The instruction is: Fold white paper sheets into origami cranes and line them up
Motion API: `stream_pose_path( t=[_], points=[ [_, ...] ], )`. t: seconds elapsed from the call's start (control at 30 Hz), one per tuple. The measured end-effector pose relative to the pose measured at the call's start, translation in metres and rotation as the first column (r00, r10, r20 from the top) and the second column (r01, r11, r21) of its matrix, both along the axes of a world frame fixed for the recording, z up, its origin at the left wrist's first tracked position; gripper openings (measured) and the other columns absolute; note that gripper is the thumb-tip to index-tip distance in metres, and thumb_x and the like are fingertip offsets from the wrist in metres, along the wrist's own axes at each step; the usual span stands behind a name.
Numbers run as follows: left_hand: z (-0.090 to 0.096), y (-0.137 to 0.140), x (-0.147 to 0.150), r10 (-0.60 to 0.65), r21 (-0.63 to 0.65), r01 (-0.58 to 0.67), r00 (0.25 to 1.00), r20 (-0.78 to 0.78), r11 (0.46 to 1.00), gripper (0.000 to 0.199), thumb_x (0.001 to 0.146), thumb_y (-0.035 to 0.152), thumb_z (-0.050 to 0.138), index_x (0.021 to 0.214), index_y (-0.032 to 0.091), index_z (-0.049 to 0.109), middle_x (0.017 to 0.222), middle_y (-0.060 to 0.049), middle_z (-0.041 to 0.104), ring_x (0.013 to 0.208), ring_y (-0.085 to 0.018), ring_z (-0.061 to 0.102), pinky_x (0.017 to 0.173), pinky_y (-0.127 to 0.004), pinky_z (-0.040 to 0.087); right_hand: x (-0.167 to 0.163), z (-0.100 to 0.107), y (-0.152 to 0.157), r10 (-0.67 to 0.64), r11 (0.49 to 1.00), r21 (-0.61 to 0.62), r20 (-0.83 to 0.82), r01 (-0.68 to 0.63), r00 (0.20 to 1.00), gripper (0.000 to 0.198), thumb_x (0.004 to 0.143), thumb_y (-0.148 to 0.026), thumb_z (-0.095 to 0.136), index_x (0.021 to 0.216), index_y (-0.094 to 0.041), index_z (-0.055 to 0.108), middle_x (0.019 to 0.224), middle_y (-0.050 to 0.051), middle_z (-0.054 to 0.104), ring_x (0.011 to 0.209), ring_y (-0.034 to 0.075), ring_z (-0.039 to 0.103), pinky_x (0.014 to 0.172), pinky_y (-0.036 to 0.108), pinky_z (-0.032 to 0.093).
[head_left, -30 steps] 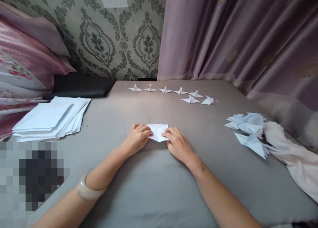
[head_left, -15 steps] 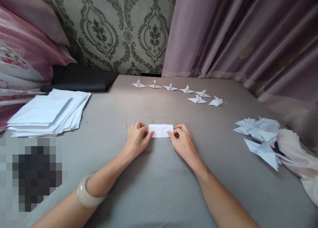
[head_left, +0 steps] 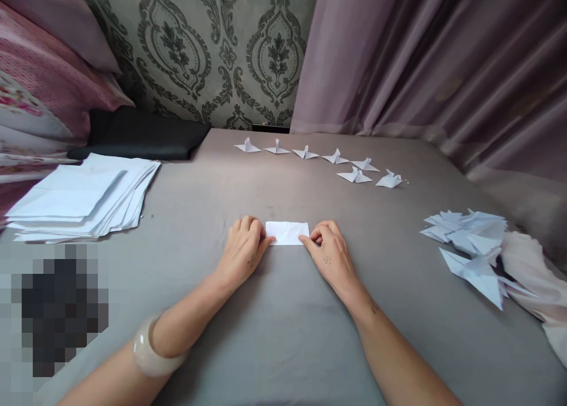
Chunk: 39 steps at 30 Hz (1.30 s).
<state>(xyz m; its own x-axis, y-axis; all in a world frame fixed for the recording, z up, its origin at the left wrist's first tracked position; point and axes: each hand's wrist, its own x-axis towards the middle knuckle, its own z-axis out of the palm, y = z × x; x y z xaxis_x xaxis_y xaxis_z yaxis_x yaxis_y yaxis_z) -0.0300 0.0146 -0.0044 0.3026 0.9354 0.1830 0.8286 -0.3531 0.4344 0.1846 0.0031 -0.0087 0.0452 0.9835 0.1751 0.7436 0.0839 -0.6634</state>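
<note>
A small folded rectangle of white paper (head_left: pixel 287 233) lies between my hands, its long side running left to right. My left hand (head_left: pixel 244 246) pinches its left end, thumb on top near the lower corner. At the right end, my right hand (head_left: pixel 330 249) grips the paper the same way, with thumb and curled forefinger. The fingertips under or behind the paper are hidden. A pale bangle (head_left: pixel 153 350) circles my left forearm.
Several folded paper cranes (head_left: pixel 305 152) stand in a line at the back. White paper sheets (head_left: pixel 66 193) are stacked at left, before a black folded cloth (head_left: pixel 146 134). More folded paper pieces (head_left: pixel 473 235) are heaped at right beside a pale cloth (head_left: pixel 527 264). Grey fabric (head_left: pixel 283 335) covers the surface.
My left hand has turned slightly, its fingers closer together at the paper's left end. The paper and my right hand stay almost in place. The view has shifted a little.
</note>
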Motion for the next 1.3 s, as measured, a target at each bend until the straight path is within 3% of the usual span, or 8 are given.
stream_pose_path(
  t=[0.23, 0.4, 0.6, 0.8, 0.93, 1.03, 1.13, 1.3],
  points=[
    [0.004, 0.004, -0.011, -0.192, 0.004, 0.193, 0.98, -0.057, 0.981, 0.027, 0.093, 0.027, 0.044, 0.118, 0.024, 0.051, 0.122, -0.01, 0.049, 0.104, -0.026, 0.045, 0.087, -0.043, 0.04, 0.005, 0.006, -0.002, 0.051, 0.997, -0.052, -0.013, -0.052, 0.999, 0.011, 0.082, -0.03, 0.061, 0.086, -0.02, 0.057, 0.098, 0.004, 0.055, 0.071, 0.014, 0.059, 0.071, 0.031, 0.051],
    [0.011, 0.001, -0.003, -0.511, 0.038, 0.517, 0.852, -0.114, 0.855, 0.046, 0.088, 0.004, 0.034, 0.127, 0.024, 0.05, 0.127, -0.009, 0.053, 0.117, -0.024, 0.044, 0.093, -0.039, 0.039, 0.007, 0.008, -0.006, 0.237, 0.968, 0.063, 0.107, -0.245, 0.966, 0.029, 0.088, -0.016, 0.046, 0.11, -0.024, 0.062, 0.122, 0.008, 0.055, 0.097, 0.02, 0.059, 0.086, 0.035, 0.05],
    [0.008, 0.007, 0.013, -0.389, 0.099, 0.39, 0.921, -0.037, 0.915, 0.033, 0.092, 0.036, 0.046, 0.116, 0.017, 0.058, 0.108, -0.012, 0.058, 0.093, -0.022, 0.052, 0.083, -0.036, 0.044, 0.005, 0.007, -0.01, 0.26, 0.952, 0.092, 0.269, -0.293, 0.927, 0.047, 0.081, -0.003, 0.041, 0.117, -0.025, 0.063, 0.125, 0.004, 0.06, 0.102, 0.022, 0.055, 0.09, 0.039, 0.049],
    [0.012, 0.011, 0.023, -0.401, 0.151, 0.418, 0.907, -0.13, 0.896, 0.03, 0.094, 0.035, 0.041, 0.098, 0.017, 0.065, 0.096, -0.011, 0.062, 0.086, -0.02, 0.055, 0.079, -0.035, 0.041, 0.005, 0.002, -0.007, 0.163, 0.965, 0.211, -0.011, -0.157, 0.987, 0.04, 0.081, -0.007, 0.04, 0.108, -0.021, 0.065, 0.114, 0.007, 0.064, 0.099, 0.019, 0.06, 0.088, 0.034, 0.05],
    [0.02, 0.003, 0.027, -0.148, 0.09, 0.126, 0.937, 0.315, 0.988, 0.028, 0.093, 0.032, 0.042, 0.094, 0.016, 0.064, 0.087, -0.009, 0.065, 0.076, -0.017, 0.058, 0.072, -0.031, 0.043, 0.003, 0.013, -0.013, 0.022, 0.941, 0.335, -0.206, 0.049, 0.978, 0.03, 0.083, -0.015, 0.044, 0.107, -0.017, 0.062, 0.109, 0.011, 0.062, 0.079, 0.016, 0.062, 0.064, 0.028, 0.053],
    [0.018, -0.001, 0.027, 0.216, -0.262, -0.026, 0.651, 0.728, 0.965, 0.03, 0.083, 0.038, 0.057, 0.101, 0.015, 0.061, 0.078, -0.005, 0.066, 0.062, -0.013, 0.057, 0.057, -0.024, 0.043, 0.0, 0.022, -0.02, 0.0, 0.897, 0.435, -0.18, 0.079, 0.984, 0.032, 0.082, -0.013, 0.045, 0.111, -0.017, 0.058, 0.109, 0.011, 0.06, 0.086, 0.018, 0.06, 0.071, 0.031, 0.053],
    [0.011, -0.002, 0.026, 0.424, -0.498, 0.056, 0.447, 0.787, 0.865, 0.042, 0.068, 0.035, 0.071, 0.103, 0.014, 0.059, 0.066, 0.0, 0.063, 0.053, -0.011, 0.055, 0.052, -0.022, 0.043, -0.003, 0.024, -0.025, 0.075, 0.899, 0.435, -0.049, -0.046, 0.996, 0.043, 0.078, -0.006, 0.042, 0.116, -0.02, 0.056, 0.112, 0.01, 0.059, 0.103, 0.021, 0.056, 0.089, 0.036, 0.049],
    [0.004, -0.006, 0.029, 0.438, -0.538, 0.072, 0.493, 0.751, 0.84, 0.024, 0.064, 0.029, 0.071, 0.081, 0.013, 0.066, 0.067, -0.002, 0.065, 0.061, -0.013, 0.06, 0.059, -0.025, 0.05, -0.009, 0.019, -0.031, 0.281, 0.922, 0.223, 0.173, -0.316, 0.944, 0.062, 0.068, 0.002, 0.043, 0.122, -0.024, 0.054, 0.12, 0.008, 0.054, 0.11, 0.022, 0.05, 0.096, 0.039, 0.045]
  ],
)
